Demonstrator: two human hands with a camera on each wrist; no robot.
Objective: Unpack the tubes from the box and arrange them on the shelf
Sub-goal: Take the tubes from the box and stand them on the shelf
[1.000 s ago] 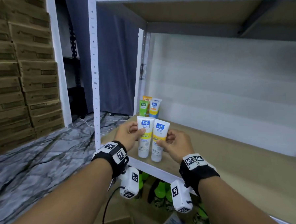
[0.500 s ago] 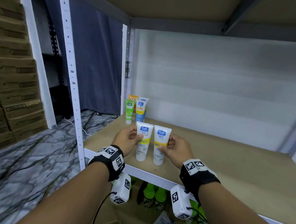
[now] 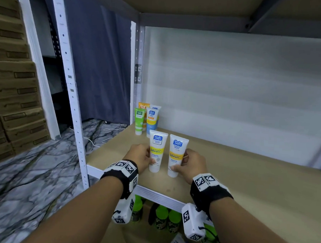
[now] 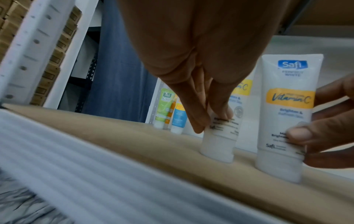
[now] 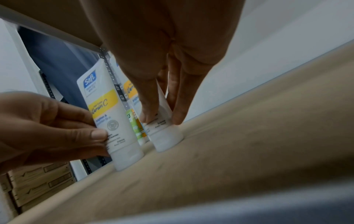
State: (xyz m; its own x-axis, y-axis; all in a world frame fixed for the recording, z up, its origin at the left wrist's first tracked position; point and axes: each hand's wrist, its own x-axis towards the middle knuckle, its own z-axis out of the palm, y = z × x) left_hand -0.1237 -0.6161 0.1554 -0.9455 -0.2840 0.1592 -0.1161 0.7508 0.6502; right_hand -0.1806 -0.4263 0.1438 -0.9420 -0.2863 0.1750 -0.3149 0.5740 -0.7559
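Two white-and-yellow Safi tubes stand cap-down, side by side, near the front of the wooden shelf board [image 3: 245, 181]. My left hand [image 3: 148, 157] pinches the left tube [image 3: 156, 152] low down, just above its cap. My right hand [image 3: 181, 162] pinches the right tube [image 3: 177, 155] the same way. The left wrist view shows my left hand [image 4: 212, 121] on the left tube [image 4: 220, 145], whose cap touches the board. In the right wrist view my right hand [image 5: 161, 119] holds the right tube [image 5: 166, 136]. The box is not in view.
A green tube [image 3: 139, 121], a blue tube [image 3: 152, 121] and an orange tube [image 3: 143, 106] stand at the back left corner. A white upright post [image 3: 70, 90] edges the shelf on the left. Cardboard cartons [image 3: 12, 87] are stacked far left. Green-capped bottles [image 3: 162, 216] sit below.
Both hands have carried the two tubes a little further in over the shelf board, where they now stand. The head view has swung right and closer to the shelf.
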